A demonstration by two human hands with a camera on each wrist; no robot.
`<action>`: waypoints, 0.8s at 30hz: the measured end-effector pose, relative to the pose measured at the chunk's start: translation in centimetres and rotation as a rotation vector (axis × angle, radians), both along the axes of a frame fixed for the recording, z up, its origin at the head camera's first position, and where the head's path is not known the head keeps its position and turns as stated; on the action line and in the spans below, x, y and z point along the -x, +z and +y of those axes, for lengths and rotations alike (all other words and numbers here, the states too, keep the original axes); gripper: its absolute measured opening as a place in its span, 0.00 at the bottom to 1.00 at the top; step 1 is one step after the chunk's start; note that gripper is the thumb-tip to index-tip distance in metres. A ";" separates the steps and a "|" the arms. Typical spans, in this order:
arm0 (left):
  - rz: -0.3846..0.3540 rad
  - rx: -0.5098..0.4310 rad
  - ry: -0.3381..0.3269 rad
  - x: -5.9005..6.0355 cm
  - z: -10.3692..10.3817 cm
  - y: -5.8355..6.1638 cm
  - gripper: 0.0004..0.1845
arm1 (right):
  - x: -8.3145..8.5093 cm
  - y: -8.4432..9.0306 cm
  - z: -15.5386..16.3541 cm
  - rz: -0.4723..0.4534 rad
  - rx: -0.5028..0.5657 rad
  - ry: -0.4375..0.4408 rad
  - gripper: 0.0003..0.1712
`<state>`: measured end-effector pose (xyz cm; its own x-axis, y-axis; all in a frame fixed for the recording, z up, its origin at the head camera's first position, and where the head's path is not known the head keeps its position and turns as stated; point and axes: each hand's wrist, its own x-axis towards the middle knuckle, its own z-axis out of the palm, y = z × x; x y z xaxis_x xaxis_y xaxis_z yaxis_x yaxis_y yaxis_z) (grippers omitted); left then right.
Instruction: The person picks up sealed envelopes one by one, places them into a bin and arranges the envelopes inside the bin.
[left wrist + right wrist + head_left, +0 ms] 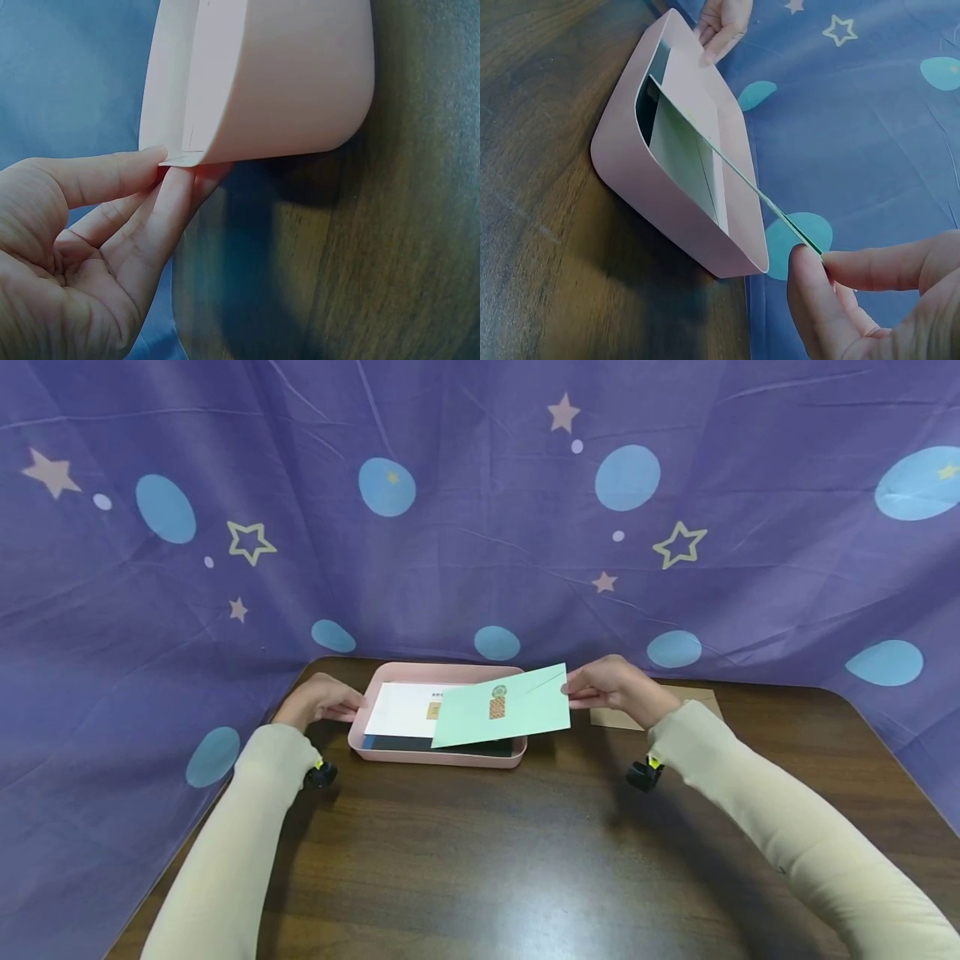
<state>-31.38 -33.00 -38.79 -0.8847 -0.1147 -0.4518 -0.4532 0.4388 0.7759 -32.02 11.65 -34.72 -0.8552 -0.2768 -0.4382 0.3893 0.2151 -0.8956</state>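
A pink tray [442, 758] sits on the table near its back edge. My left hand [322, 700] pinches the tray's left rim between thumb and fingers, seen close up in the left wrist view. Inside lie a white envelope [397, 710] with a small tan patch and, under it, a dark item [401, 743] with a blue end. My right hand [611, 685] pinches the right edge of a mint green envelope [517, 706] bearing a round mark and a patterned patch. The envelope slants over the tray's right side, its far end dipping inside the rim in the right wrist view.
A brown kraft envelope [618, 718] lies flat on the wooden table [480, 843], partly hidden behind the right hand and wrist. A purple curtain [480, 527] with stars and blue spots hangs right behind the table's back edge.
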 end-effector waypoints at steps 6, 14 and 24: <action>0.003 0.002 0.012 0.1 0.0 0.0 0.03 | 0.2 -0.1 -0.8 -0.002 0.014 -0.016 0.13; -0.002 -0.010 0.004 -0.1 0.0 0.1 0.02 | 0.6 -0.3 -2.0 -0.006 -0.005 -0.042 0.18; -0.008 -0.029 -0.006 -0.1 -0.1 0.0 0.03 | 0.5 0.1 -3.1 -0.030 0.006 -0.059 0.20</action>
